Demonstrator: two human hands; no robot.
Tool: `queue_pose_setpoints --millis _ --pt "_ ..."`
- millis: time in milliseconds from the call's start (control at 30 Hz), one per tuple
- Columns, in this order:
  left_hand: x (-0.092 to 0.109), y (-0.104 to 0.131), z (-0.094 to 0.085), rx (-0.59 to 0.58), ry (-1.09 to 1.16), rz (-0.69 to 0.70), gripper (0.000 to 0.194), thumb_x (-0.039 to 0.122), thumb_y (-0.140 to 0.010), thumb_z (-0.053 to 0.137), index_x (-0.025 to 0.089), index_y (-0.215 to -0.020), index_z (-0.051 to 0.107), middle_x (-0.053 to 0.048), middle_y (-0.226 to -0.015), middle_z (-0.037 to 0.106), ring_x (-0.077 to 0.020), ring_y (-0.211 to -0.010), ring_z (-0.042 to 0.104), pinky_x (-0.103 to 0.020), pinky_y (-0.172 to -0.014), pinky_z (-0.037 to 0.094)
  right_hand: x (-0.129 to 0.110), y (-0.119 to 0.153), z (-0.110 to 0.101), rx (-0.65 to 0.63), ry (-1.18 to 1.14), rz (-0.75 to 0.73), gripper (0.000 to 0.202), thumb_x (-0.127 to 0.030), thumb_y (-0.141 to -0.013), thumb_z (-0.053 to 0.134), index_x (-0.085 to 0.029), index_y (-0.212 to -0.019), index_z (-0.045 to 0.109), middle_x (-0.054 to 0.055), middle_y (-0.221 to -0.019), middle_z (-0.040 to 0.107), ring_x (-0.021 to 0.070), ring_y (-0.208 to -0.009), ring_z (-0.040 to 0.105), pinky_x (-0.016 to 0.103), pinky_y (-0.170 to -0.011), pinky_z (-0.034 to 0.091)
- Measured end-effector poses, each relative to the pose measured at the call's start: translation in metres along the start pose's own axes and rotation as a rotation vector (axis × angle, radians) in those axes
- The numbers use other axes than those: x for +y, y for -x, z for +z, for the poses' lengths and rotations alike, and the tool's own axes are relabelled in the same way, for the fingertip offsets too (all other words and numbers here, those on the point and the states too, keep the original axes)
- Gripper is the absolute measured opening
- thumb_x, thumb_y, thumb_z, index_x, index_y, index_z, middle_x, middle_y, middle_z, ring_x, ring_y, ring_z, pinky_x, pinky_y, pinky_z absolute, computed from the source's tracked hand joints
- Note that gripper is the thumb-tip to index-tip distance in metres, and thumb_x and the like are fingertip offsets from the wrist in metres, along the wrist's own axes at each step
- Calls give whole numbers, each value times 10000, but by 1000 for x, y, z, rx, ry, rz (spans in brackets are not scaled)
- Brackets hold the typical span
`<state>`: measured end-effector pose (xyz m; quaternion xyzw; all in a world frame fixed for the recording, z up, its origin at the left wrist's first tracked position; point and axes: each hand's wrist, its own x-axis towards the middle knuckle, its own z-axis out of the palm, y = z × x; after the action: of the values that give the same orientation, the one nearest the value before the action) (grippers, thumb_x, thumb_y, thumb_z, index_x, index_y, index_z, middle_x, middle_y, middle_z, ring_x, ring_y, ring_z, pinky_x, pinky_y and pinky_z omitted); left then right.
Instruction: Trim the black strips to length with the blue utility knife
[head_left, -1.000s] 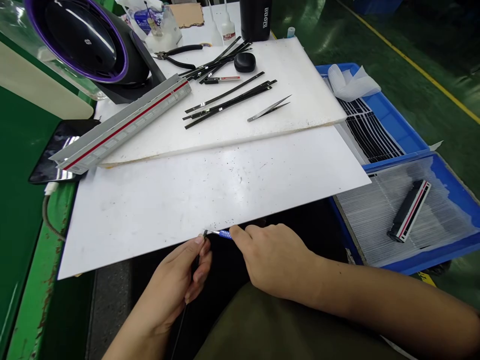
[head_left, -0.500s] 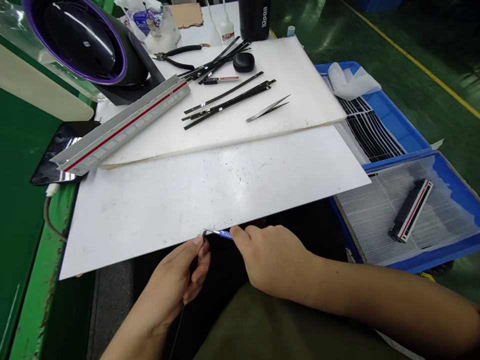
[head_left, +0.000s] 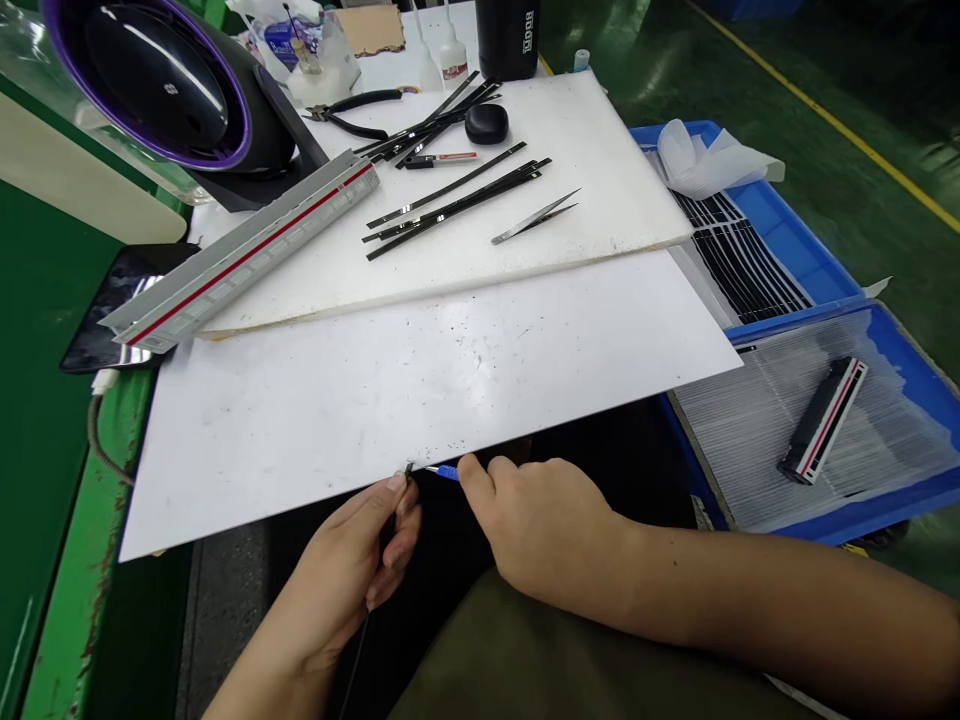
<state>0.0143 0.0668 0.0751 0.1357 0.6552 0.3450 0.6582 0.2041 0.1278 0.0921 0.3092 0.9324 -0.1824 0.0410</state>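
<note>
At the front edge of the white board [head_left: 420,370], my left hand [head_left: 356,550] is closed, pinching a thin black strip [head_left: 409,469] between thumb and forefinger. The strip's tip sticks up above the fingers, and a thin dark length [head_left: 358,650] hangs below the hand. My right hand [head_left: 551,530] is closed around a blue-handled knife [head_left: 447,472] with a slim metal tip, perhaps a craft knife; most of its handle is hidden in the fist. That tip points left, close to the strip's end. Small dark specks lie on the board just beyond.
On the foam slab [head_left: 600,150] lie tweezers [head_left: 535,217], black strips [head_left: 457,205], cutting pliers [head_left: 356,112], a pen [head_left: 441,160] and a black case [head_left: 487,124]. A scale ruler [head_left: 251,260] leans near the fan [head_left: 161,85] at left. Blue trays [head_left: 810,240] stand at right.
My right hand has shifted slightly, and the blue-handled tool's tip sits a little lower and farther right from the strip's end. My left hand has stayed in place, holding the strip.
</note>
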Motion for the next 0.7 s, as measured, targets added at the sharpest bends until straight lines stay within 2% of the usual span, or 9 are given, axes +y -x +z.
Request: queue_pose_setpoints --millis 100,200,367,433,567,700 --pt "3 4 -5 -101 135 -86 422 550 -792 712 197 -679 511 68 -460 405 -22 -319 192 -119 -283 183 -1 2 2 1 1 19 541 -92 -848 452 -42 -1385 493 85 -822 657 178 -531 594 283 -381 296" --pt "6 11 -8 -199 297 -173 395 493 -798 728 201 -647 508 74 -420 369 -17 -295 151 -122 -270 177 5 5 -1 -12 -70 47 453 -123 -888 459 -100 -1336 520 61 -817 666 185 -558 606 305 -425 335" --pt "5 17 -9 -257 436 -179 366 454 -790 746 198 -625 542 71 -409 365 -13 -296 131 -123 -274 175 19 12 -11 -11 -277 128 294 -187 -987 414 -160 -1239 562 40 -843 695 189 -684 655 303 -571 407" --pt "4 15 -8 -230 390 -140 360 462 -767 771 191 -640 570 67 -433 394 -8 -312 137 -118 -282 161 22 14 -13 -8 -323 151 291 -183 -997 399 -165 -1233 568 39 -850 702 191 -718 664 301 -611 414" --pt "0 8 -3 -46 149 4 355 508 -724 801 184 -753 659 52 -494 465 -24 -351 262 -128 -330 230 20 15 -13 -26 -330 160 306 -196 -1003 395 -173 -1255 568 45 -877 709 197 -742 669 302 -618 413" --pt "-2 6 -3 61 59 24 447 568 -742 743 141 -875 721 27 -545 501 -45 -425 326 -147 -388 284 14 13 -10 -38 -261 156 329 -215 -1000 399 -179 -1290 550 43 -877 705 203 -679 645 312 -557 380"
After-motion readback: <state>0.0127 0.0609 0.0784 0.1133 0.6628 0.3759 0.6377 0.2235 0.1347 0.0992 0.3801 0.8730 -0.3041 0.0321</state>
